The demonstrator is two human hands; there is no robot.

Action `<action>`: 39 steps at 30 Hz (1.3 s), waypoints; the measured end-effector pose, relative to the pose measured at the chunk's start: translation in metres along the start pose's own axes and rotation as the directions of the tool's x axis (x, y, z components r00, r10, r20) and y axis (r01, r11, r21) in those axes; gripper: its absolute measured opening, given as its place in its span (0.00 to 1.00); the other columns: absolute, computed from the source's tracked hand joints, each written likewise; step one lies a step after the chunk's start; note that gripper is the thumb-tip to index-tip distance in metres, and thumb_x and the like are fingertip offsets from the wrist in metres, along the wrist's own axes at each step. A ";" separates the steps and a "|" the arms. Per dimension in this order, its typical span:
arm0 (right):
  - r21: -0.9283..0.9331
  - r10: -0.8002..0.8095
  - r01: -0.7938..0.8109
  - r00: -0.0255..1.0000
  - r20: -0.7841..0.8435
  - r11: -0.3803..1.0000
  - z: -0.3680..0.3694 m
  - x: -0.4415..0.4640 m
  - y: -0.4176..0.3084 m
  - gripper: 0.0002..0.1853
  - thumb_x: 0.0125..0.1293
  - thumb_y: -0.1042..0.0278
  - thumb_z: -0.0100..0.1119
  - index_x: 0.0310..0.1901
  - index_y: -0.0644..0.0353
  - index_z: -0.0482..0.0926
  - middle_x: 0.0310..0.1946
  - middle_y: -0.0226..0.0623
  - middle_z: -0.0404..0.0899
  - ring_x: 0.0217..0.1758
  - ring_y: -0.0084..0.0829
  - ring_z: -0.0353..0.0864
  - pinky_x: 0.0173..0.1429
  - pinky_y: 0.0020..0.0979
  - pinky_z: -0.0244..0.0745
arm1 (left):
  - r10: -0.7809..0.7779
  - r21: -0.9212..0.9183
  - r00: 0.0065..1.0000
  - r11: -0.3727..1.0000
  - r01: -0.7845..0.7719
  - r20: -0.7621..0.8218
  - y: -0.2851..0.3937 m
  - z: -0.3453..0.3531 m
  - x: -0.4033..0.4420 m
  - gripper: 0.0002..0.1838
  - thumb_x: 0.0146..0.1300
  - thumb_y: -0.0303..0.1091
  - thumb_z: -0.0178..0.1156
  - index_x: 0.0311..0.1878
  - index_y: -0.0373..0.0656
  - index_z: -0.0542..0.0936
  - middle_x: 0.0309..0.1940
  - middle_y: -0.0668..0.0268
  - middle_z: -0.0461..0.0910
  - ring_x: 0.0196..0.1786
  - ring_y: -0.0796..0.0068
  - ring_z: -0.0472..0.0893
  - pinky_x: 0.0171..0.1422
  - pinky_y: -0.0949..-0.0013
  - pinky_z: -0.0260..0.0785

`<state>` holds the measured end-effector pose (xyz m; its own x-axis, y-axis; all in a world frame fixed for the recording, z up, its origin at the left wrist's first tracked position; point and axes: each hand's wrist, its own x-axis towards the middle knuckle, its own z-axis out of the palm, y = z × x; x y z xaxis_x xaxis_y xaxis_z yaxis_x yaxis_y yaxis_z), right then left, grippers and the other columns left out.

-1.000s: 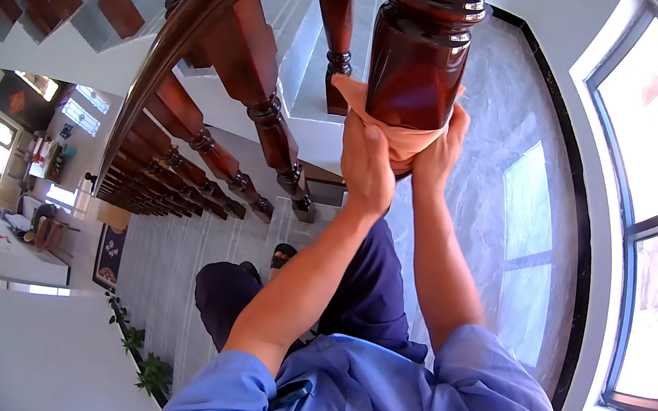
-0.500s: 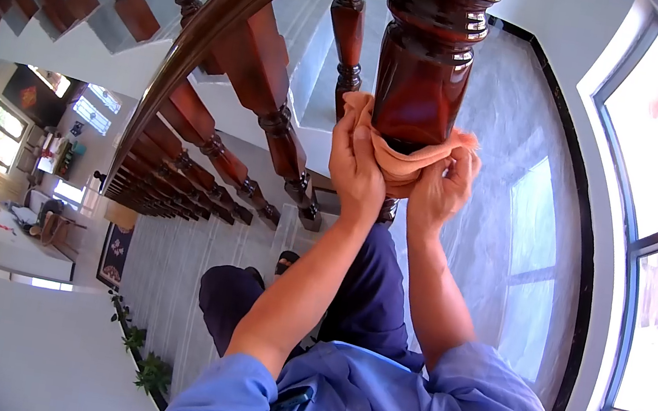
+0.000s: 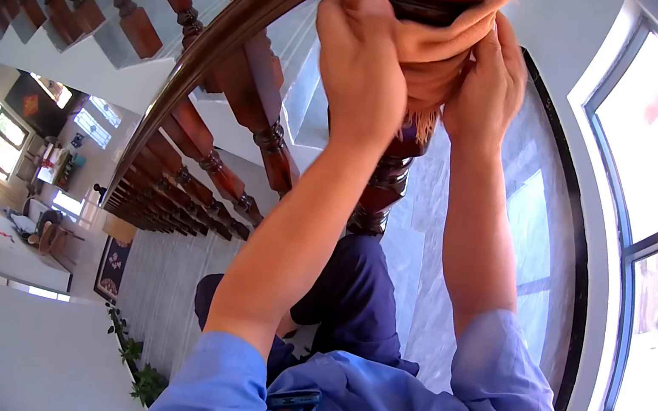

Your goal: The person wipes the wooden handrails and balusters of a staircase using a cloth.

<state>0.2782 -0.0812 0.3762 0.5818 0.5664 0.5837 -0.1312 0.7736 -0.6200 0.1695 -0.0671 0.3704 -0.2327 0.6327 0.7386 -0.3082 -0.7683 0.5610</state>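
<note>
An orange cloth [image 3: 429,71] with a frayed edge is wrapped around the glossy dark-red wooden newel post [image 3: 384,182], just below its wide top part. My left hand [image 3: 361,69] grips the cloth on the left side of the post, its thumb near the top edge. On the right side, my right hand [image 3: 489,89] holds the other part of the cloth, with a corner sticking up above the fingers. The post's shaft behind the cloth is hidden. Close to my left hand runs the curved wooden handrail [image 3: 221,3].
Turned balusters [image 3: 246,76] line the staircase on the left, with grey stone steps [image 3: 180,277] going down. A window [image 3: 657,146] is in the right wall. Green plants [image 3: 148,383] stand along the lower left. Far left, a furnished room shows below.
Both hands and the cloth have moved up the post, nearer its top and the camera. More of the lower post now shows beneath the cloth.
</note>
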 end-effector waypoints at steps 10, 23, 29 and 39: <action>0.064 0.488 -0.504 0.856 0.171 0.861 0.007 0.022 -0.002 0.27 0.82 0.52 0.45 0.66 0.69 0.73 0.59 0.40 0.80 0.58 0.29 0.82 0.61 0.32 0.79 | 0.309 0.085 0.930 0.940 -0.331 0.200 0.013 0.002 -0.010 0.44 0.78 0.61 0.46 0.74 0.23 0.57 0.66 0.42 0.68 0.68 0.51 0.71 0.75 0.57 0.59; -0.080 0.330 -0.322 0.933 0.143 0.943 0.004 -0.001 0.002 0.32 0.85 0.47 0.35 0.70 0.71 0.69 0.61 0.44 0.79 0.62 0.30 0.78 0.67 0.31 0.73 | 0.175 0.106 0.963 0.974 -0.199 0.206 -0.029 -0.009 -0.006 0.27 0.81 0.47 0.46 0.66 0.29 0.70 0.61 0.52 0.76 0.62 0.62 0.75 0.71 0.64 0.62; -0.498 0.458 -0.302 0.860 0.225 0.813 -0.018 0.027 0.025 0.29 0.84 0.47 0.35 0.66 0.66 0.73 0.60 0.45 0.80 0.58 0.33 0.84 0.56 0.34 0.84 | 0.484 0.601 0.835 0.595 -0.533 0.261 -0.002 0.002 -0.012 0.52 0.64 0.45 0.69 0.77 0.23 0.49 0.69 0.30 0.62 0.68 0.30 0.71 0.74 0.45 0.63; -0.518 -0.216 0.244 0.970 0.115 0.820 -0.001 -0.020 0.032 0.29 0.84 0.48 0.34 0.69 0.62 0.72 0.58 0.43 0.81 0.62 0.34 0.79 0.66 0.32 0.73 | -0.015 -0.380 0.883 0.899 0.217 0.468 -0.054 -0.030 0.020 0.24 0.84 0.41 0.46 0.74 0.36 0.67 0.67 0.63 0.72 0.68 0.73 0.72 0.74 0.69 0.63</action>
<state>0.2629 -0.0683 0.3447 0.4998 0.4148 0.7604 0.4501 0.6256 -0.6371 0.1535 -0.0104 0.3435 0.2308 0.5249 0.8192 -0.6782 -0.5169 0.5223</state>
